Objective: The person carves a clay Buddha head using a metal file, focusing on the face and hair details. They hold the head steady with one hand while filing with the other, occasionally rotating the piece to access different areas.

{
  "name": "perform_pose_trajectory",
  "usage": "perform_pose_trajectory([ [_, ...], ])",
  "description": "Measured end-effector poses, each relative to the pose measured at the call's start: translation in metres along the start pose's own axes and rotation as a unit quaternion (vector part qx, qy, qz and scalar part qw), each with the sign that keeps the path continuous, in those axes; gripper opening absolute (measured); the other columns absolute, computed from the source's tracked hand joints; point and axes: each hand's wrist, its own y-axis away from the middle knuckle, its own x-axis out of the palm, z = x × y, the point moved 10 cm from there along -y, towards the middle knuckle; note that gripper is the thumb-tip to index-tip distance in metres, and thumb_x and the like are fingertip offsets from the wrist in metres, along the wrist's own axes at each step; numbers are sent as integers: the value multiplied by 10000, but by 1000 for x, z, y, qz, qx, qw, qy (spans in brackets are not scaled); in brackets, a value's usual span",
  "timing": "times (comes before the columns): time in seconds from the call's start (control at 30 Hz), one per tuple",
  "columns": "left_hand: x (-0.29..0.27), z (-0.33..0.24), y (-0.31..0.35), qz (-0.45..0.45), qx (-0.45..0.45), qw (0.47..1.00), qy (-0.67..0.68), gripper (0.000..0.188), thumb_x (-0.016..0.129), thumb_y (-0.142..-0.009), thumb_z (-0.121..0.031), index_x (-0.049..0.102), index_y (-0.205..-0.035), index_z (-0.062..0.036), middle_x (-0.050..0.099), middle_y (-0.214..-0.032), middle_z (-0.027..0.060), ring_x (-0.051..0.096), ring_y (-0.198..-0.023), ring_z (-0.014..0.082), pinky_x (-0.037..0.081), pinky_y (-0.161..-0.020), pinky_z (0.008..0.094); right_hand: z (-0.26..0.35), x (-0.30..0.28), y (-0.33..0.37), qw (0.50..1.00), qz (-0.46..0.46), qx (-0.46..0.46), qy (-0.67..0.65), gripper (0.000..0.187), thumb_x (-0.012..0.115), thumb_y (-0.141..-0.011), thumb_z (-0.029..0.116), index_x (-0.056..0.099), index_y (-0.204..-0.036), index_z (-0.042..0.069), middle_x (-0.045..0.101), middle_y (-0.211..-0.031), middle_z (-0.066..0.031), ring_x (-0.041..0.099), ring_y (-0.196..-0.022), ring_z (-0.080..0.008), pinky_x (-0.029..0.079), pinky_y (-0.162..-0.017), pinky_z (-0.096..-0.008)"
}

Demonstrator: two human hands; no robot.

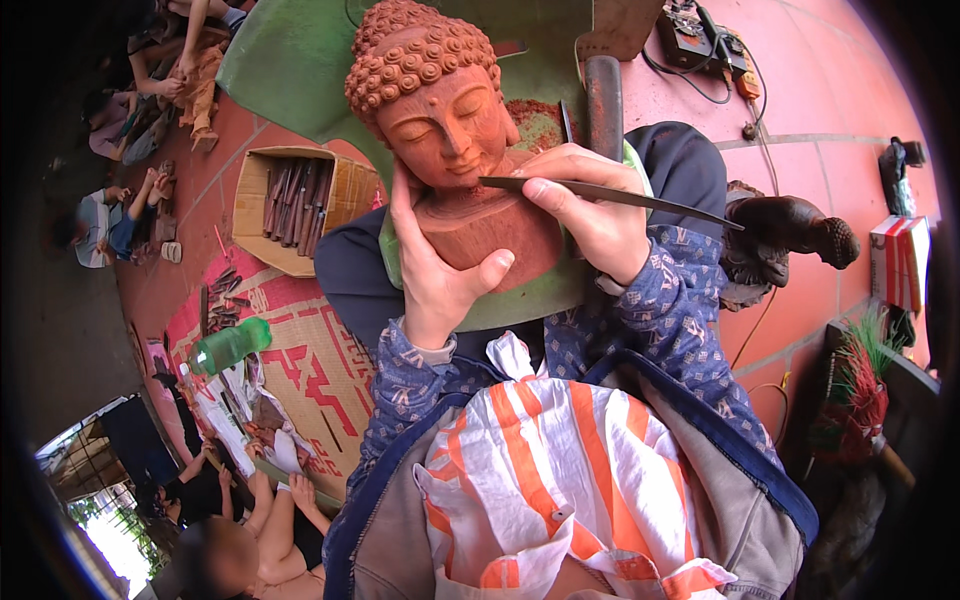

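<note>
A reddish-brown carved wooden Buddha head, with curled hair and lowered eyelids, rests tilted on a green support over my lap. My left hand cups it, with fingers up along the cheek and jaw and the thumb on the front of the rounded base. In my right hand is a slim, dark, tapering file, pinched between thumb and fingers. One end of it touches or nearly touches the chin just below the lips; the other sticks out past my wrist. Reddish wood dust lies behind the neck.
At left, a cardboard box holds several slender tools; a green bottle lies on flattened cardboard. At right are a dark carved figure and a corded electrical box. A dark cylinder stands behind my right hand. Several people sit at left.
</note>
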Motion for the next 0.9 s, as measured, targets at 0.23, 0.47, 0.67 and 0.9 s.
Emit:
perform_pose_trajectory([
  [0.23, 0, -2, -1, -3, 2, 1000, 3, 1241, 874, -674, -430, 118, -1538, 42, 377, -1437, 237, 453, -1319, 324, 392, -1099, 436, 39, 19, 1, 975, 24, -159, 156, 144, 788, -795, 88, 743, -900, 1, 724, -866, -111, 679, -843, -256, 523, -774, -346],
  [0.47, -2, -1, 0, -5, 12, 1000, -9, 1239, 872, -676, -424, 114, -1540, 39, 378, -1441, 235, 448, -1325, 326, 382, -1106, 435, 16, 1, -4, 994, 25, -99, 47, 135, 766, -818, 57, 736, -926, -18, 723, -907, -127, 685, -869, -234, 534, -799, -339],
  [0.67, 0, -2, -1, -3, 6, 1000, 10, 1231, 870, -678, -408, 115, -1540, 40, 379, -1440, 233, 447, -1324, 324, 381, -1107, 436, 1, -4, -8, 994, 39, -102, 5, 157, 765, -811, 19, 736, -961, -15, 732, -942, -115, 685, -902, -245, 536, -818, -337],
  [0.9, -2, -2, 0, -3, 13, 1000, -13, 1232, 870, -678, -402, 109, -1540, 43, 380, -1439, 233, 446, -1325, 323, 382, -1108, 436, 29, 14, -7, 963, 93, -215, 136, 190, 813, -762, 100, 758, -933, 39, 734, -906, -97, 685, -845, -242, 536, -799, -337],
])
